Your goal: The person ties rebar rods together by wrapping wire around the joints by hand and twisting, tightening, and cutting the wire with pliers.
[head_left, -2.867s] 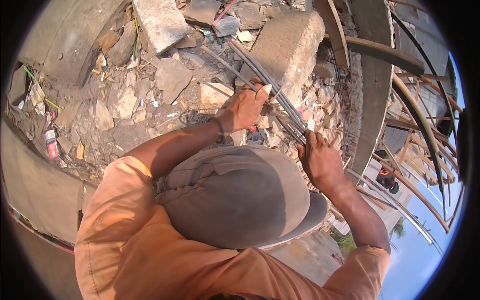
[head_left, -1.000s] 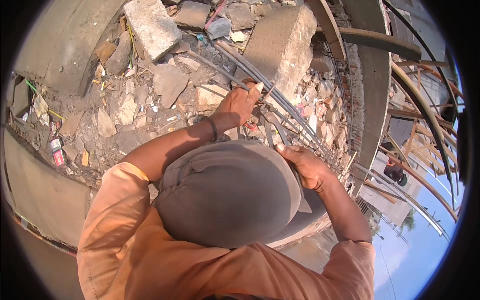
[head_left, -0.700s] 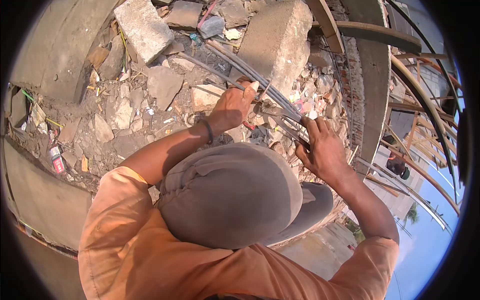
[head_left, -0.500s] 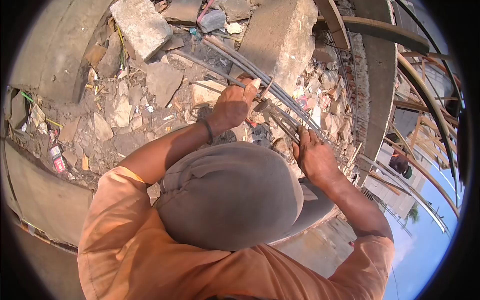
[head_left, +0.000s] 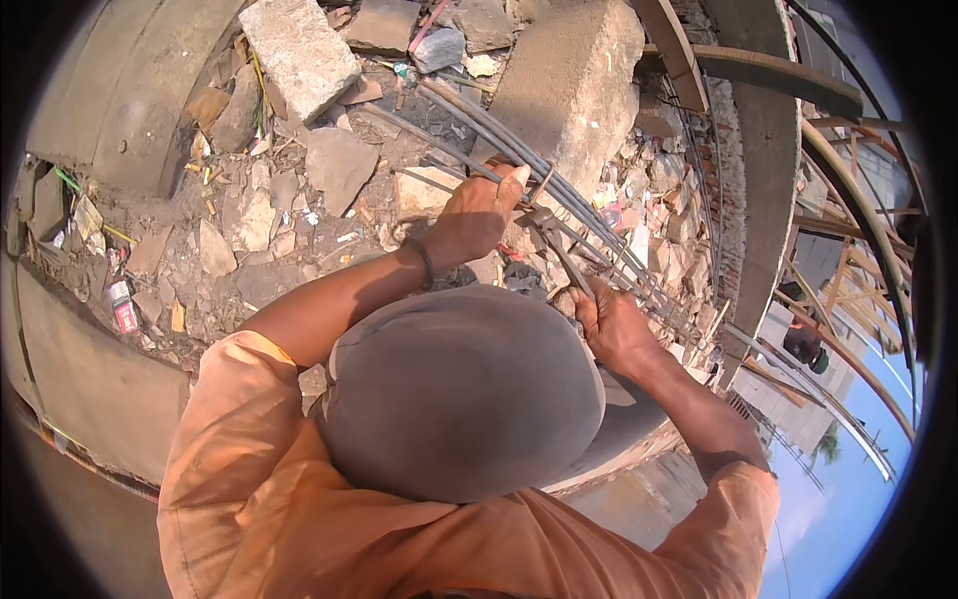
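My left hand (head_left: 487,207) is closed around a thin steel rebar (head_left: 419,131), its thumb on top, beside a bundle of long grey rebars (head_left: 489,124) running diagonally to the lower right. A pair of pincers (head_left: 562,249) has its jaws against the bars just right of my left hand. My right hand (head_left: 617,324) is wrapped round the pincers' handles, which lie close together. A short thin rusty piece (head_left: 545,184) crosses the bundle near the jaws. What the jaws bite is too small to make out.
Broken concrete and brick rubble (head_left: 339,165) cover the ground. A large concrete block (head_left: 559,90) lies behind the bars, a pale slab (head_left: 299,55) at upper left. Wooden planks (head_left: 768,80) jut in at right. A concrete ledge (head_left: 100,369) runs along the left.
The pincers' handles have come together, and my right hand has moved slightly left and down. My left hand keeps its hold on the rebar. The view has shifted a little.
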A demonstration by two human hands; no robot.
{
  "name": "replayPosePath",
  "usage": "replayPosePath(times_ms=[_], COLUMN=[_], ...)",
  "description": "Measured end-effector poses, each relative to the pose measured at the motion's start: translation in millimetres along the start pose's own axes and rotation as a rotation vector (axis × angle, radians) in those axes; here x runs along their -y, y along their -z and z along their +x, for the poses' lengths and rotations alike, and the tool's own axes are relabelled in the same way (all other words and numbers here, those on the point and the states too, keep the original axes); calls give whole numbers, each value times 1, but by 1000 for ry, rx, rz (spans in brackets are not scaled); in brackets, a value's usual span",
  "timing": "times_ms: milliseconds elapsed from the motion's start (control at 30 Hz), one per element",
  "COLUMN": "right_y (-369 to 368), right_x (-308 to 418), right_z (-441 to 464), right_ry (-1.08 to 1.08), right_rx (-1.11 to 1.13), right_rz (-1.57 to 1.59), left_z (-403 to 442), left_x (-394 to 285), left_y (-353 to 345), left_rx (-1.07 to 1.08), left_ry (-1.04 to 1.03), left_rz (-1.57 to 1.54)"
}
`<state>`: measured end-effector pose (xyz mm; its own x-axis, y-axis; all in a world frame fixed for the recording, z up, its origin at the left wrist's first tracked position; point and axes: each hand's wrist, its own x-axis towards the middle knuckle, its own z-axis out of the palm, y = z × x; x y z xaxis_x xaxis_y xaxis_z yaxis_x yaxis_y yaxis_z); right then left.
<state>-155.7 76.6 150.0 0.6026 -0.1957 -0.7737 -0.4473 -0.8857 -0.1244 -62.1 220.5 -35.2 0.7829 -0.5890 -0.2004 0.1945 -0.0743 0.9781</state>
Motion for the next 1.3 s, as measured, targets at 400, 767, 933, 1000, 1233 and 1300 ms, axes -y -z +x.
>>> replayPosePath(times_ms=[400, 767, 933, 1000, 1233, 1300], right_y=[28, 52, 69, 71, 63, 57], right_x=[32, 53, 60, 57, 40, 31], right_z=[-23, -15, -5, -4, 1, 1], right_ry=[-281, -257, -417, -393, -330, -336], right_rx=[372, 303, 378, 401, 439, 461], right_rz=[1066, 446, 913, 972, 755, 762], left_z=[-25, -11, -11, -10, -11, -12], left_x=[-4, -14, -12, -14, -20, -21], left_y=[23, 6, 5, 6, 13, 15], left_rx=[-158, 22, 46, 12, 6, 33], left_ry=[56, 187, 193, 95, -14, 35], left_rz=[-84, -103, -109, -112, -88, -84])
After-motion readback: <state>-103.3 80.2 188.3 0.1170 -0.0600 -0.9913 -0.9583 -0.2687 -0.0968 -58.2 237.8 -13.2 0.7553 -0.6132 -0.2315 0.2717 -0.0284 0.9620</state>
